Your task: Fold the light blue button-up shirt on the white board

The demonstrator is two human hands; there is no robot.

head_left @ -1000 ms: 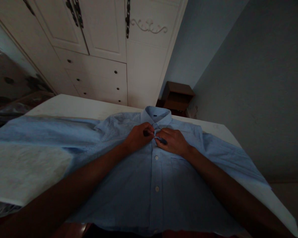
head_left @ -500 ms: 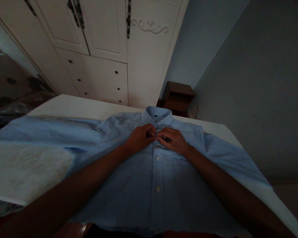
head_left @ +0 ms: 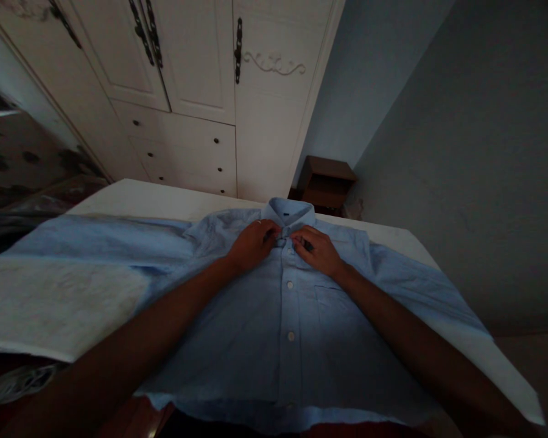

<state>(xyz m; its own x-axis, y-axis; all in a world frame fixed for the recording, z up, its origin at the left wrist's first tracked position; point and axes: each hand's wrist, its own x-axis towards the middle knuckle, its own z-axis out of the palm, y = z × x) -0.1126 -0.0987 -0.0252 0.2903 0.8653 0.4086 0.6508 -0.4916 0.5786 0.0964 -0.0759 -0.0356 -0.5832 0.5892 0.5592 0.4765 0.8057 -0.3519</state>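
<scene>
A light blue long-sleeved shirt (head_left: pixel 251 334) lies front up on a white table (head_left: pixel 155 198), its collar at the far side and its sleeves spread out. My left hand (head_left: pixel 252 244) pinches the front placket just below the collar (head_left: pixel 304 213). Close beside it, my right hand (head_left: pixel 318 249) pinches the other edge of the placket, fingertips a small gap from the left ones. White buttons, such as this button (head_left: pixel 291 336), run down the placket below my hands. Whatever small part sits within my fingertips is hidden.
A cream wardrobe (head_left: pixel 201 79) with dark handles and drawers stands behind the table. To its right is a small brown open cabinet (head_left: pixel 329 176) near the grey wall (head_left: pixel 461 182). Dark fabric (head_left: pixel 9 228) lies at the left.
Both hands have shifted slightly up toward the collar, and their fingertips have moved a little apart. A button under my right hand now shows. The view has tilted slightly.
</scene>
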